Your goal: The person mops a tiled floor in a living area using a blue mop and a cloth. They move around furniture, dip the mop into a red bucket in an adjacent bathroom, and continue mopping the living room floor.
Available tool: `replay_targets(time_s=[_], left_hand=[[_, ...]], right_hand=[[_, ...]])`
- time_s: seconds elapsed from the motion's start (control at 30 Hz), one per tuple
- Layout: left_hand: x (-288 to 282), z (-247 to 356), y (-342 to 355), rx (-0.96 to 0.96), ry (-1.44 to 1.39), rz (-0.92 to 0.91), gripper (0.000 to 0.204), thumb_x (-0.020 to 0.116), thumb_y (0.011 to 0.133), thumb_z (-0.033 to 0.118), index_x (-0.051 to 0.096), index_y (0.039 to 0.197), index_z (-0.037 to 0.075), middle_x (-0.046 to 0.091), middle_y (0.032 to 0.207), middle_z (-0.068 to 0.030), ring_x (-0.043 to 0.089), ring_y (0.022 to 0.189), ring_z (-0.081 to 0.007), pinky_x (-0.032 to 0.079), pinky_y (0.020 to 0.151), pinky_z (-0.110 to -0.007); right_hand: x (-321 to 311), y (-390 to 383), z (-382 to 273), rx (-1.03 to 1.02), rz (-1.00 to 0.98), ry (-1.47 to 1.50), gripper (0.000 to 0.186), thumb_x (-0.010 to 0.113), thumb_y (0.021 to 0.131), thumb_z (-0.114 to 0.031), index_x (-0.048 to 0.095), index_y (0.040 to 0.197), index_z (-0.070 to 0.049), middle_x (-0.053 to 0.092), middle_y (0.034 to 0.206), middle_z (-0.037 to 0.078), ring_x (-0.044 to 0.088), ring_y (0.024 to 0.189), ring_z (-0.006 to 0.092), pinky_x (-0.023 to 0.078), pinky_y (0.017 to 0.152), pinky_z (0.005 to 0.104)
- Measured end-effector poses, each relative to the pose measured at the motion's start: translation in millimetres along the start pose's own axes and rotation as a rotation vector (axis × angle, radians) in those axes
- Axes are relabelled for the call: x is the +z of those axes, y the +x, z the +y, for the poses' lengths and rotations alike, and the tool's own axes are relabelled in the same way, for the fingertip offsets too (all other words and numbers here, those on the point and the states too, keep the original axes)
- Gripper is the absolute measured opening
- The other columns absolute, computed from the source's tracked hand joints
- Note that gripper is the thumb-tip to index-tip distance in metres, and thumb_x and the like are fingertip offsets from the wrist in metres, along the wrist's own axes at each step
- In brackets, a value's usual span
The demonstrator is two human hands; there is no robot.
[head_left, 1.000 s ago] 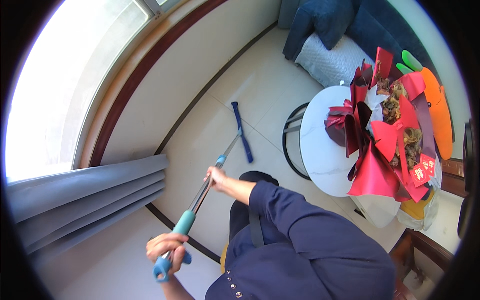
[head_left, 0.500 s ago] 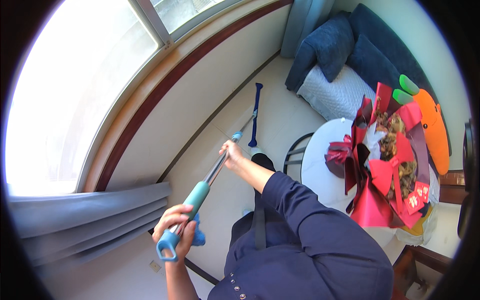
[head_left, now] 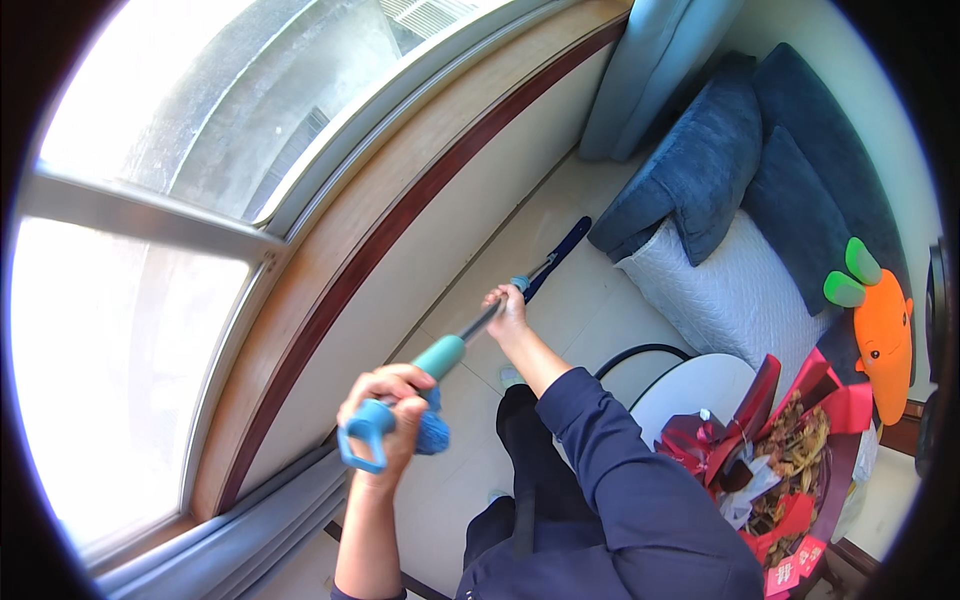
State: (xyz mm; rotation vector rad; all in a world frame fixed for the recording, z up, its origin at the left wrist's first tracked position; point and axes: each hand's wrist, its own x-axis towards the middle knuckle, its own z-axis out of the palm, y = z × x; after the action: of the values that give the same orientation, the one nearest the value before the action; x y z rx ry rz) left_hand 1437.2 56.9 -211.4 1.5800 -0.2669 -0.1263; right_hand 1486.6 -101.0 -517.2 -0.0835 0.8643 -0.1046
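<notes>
A flat mop stretches away from me, its dark blue head (head_left: 570, 243) lying on the pale tiled floor by the sofa's near corner. My left hand (head_left: 402, 428) is wrapped round the top of the mop handle (head_left: 440, 356), between its teal grip and blue end loop. Farther down the pole, my right hand (head_left: 509, 314) is closed just above a light blue collar. A fluffy blue piece (head_left: 433, 434) shows beside my left hand; how it is attached cannot be made out.
On the left runs a wall (head_left: 380, 290) under a bright window. A dark blue sofa (head_left: 630, 215) with cushions and an orange carrot plush (head_left: 885, 335) stands at right. Nearer are a round white table (head_left: 690, 388), a red-wrapped dried bouquet (head_left: 800, 440) and grey curtains (head_left: 655, 80).
The mop head has swung right toward the sofa and turned. Both hands have moved right with the handle, the left one also up. The whole view has shifted as well.
</notes>
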Motion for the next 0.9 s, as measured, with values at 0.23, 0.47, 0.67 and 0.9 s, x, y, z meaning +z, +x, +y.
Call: replay_targets(time_s=[0.23,0.47,0.67,0.9], left_hand=[[45.2,-39.3,106.6,0.032,0.064,-0.126,0.016,0.064,0.082,0.009,0.050,0.075,0.005,0.065,0.078,-0.0095,0.055,0.066,-0.0121,0.045,0.059,-0.024],[114.5,-149.6,141.4,0.158,-0.011,-0.181,0.013,0.064,0.075,-0.004,0.052,0.076,0.002,0.064,0.079,-0.0095,0.057,0.066,-0.0129,0.046,0.058,-0.024],[170.7,-218.9,154.8,-0.057,-0.046,-0.300,0.018,0.070,0.073,0.002,0.056,0.084,0.003,0.064,0.094,-0.0088,0.059,0.071,-0.0144,0.048,0.063,-0.024],[217.3,-278.9,170.0,-0.035,-0.015,-0.389,0.025,0.074,0.071,0.009,0.059,0.090,0.003,0.063,0.104,-0.0097,0.062,0.089,-0.0205,0.049,0.076,-0.031]], right_hand=[[41.5,85.2,-88.8,-0.080,-0.006,0.052,0.016,0.051,0.073,-0.018,0.042,0.061,-0.013,0.045,0.053,0.002,0.047,0.050,0.0163,0.040,0.048,0.0275],[52.3,147.1,-207.1,-0.136,0.277,-0.319,0.024,0.055,0.087,-0.023,0.042,0.090,-0.003,0.052,0.066,0.008,0.056,0.056,0.0177,0.047,0.047,0.0278],[39.4,185.0,-275.2,-0.109,0.221,-0.563,0.012,0.044,0.083,-0.001,0.044,0.071,0.001,0.047,0.053,0.006,0.045,0.043,0.0121,0.040,0.040,0.0236],[26.6,239.6,-339.3,-0.147,0.274,-0.630,0.022,0.044,0.086,-0.004,0.030,0.103,-0.007,0.046,0.062,0.006,0.044,0.044,0.0110,0.038,0.038,0.0226]])
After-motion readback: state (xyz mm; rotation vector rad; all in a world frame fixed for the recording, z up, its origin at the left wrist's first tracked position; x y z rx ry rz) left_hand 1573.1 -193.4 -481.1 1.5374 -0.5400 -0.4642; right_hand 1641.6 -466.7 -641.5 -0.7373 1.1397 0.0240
